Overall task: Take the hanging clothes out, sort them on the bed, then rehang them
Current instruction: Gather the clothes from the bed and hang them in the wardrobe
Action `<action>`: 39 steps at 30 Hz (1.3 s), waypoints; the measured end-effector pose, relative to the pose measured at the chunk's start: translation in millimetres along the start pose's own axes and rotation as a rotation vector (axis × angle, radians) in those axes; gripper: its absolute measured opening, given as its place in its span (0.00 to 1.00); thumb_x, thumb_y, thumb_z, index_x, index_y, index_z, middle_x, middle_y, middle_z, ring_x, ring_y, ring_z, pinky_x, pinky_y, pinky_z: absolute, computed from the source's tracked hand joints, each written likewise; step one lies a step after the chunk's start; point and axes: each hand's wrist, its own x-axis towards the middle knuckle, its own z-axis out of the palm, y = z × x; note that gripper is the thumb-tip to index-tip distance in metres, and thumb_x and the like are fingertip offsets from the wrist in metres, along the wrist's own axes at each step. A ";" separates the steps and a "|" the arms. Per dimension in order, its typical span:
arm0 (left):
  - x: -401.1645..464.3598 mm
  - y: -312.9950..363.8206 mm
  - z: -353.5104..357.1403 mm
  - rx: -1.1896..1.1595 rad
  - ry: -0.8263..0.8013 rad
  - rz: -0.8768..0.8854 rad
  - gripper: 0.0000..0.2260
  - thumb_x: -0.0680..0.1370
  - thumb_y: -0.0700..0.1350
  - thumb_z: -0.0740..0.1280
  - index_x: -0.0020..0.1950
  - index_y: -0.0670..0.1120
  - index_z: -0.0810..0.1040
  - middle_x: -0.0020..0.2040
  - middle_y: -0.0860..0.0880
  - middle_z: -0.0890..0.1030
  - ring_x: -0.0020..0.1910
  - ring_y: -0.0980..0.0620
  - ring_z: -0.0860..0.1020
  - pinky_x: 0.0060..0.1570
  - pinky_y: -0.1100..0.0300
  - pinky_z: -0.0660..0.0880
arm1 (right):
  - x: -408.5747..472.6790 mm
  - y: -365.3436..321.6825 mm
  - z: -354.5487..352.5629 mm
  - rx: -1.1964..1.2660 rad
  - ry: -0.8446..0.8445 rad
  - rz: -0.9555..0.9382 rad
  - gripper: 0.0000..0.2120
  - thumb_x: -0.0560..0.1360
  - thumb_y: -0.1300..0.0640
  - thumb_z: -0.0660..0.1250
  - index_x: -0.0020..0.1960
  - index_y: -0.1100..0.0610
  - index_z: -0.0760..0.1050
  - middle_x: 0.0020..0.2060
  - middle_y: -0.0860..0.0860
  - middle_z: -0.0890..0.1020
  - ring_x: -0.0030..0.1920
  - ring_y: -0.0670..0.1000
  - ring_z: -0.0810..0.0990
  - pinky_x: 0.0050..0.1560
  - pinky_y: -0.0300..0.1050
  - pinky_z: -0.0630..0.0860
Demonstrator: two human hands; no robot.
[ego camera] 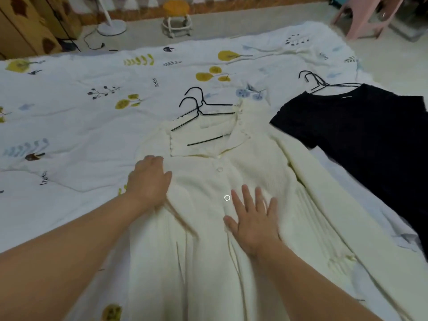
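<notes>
A cream button-front dress (203, 181) lies flat on the bed (69, 126), its collar towards the far side. Two black wire hangers (199, 112) stick out of its neckline. My left hand (148, 179) rests on the dress's left shoulder, fingers curled onto the fabric. Spread flat with fingers apart, my right hand (252, 218) presses on the front of the dress just right of the button row. To the right lies a black short-sleeved top (361, 135) with black hangers (317, 83) in its neck.
The bed has a white quilt printed with yellow and blue leaves. Beyond its far edge stand a fan base (111, 26), a small yellow stool (177, 17) and a pink plastic chair (368, 17). A wooden wardrobe (30, 24) is at the far left.
</notes>
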 end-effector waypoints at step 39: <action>52.4 7.0 -34.3 -0.050 0.376 0.185 0.14 0.78 0.51 0.61 0.46 0.40 0.74 0.43 0.35 0.79 0.45 0.35 0.76 0.39 0.52 0.66 | 9.1 5.9 21.5 0.086 0.112 0.022 0.33 0.64 0.35 0.25 0.67 0.43 0.26 0.70 0.45 0.28 0.71 0.51 0.26 0.63 0.58 0.22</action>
